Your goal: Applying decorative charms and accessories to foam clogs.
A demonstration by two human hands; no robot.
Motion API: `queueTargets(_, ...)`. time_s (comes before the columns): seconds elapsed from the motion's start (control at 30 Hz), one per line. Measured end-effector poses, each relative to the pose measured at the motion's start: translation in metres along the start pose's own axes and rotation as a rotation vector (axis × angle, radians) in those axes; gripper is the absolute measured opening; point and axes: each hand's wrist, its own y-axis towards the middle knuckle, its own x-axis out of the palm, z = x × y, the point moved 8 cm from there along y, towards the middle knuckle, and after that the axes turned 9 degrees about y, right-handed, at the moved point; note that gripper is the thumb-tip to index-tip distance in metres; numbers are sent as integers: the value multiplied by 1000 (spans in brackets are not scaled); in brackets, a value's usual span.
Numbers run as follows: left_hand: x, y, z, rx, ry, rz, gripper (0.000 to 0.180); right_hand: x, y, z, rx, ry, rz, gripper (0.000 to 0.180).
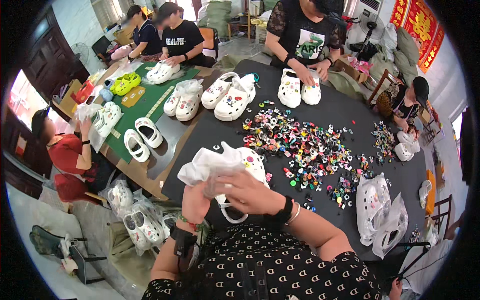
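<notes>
Bag [207, 164] looks whitish, thin and crumpled.

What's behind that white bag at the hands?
Part of a white clog with charms shows. The bag and right hand hide the rest; anything else there can't be seen.

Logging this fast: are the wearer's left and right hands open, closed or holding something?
Left hand: at the plastic bag, partly hidden; grip can't be told.
Right hand: at the same bag, blurred; grip can't be told.
</notes>
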Motion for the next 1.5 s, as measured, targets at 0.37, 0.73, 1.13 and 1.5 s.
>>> queueTargets(0.37, 39, -25, 20, 14, -79, -226, 41, 24, -16, 41, 488, 771, 40, 74)
queueTargets(0.73, 28, -17, 71, 499, 509, 208, 51, -13, -14, 59, 504, 475, 242, 25)
queueTargets(1.13, 39, -21, 1, -241, -327, -257, 40, -17, 10, 9, 223, 400, 140, 55)
queueTargets(1.5, 53, -37, 14, -279, -306, -443, 55, -26, 13, 0, 287, 385, -70, 55)
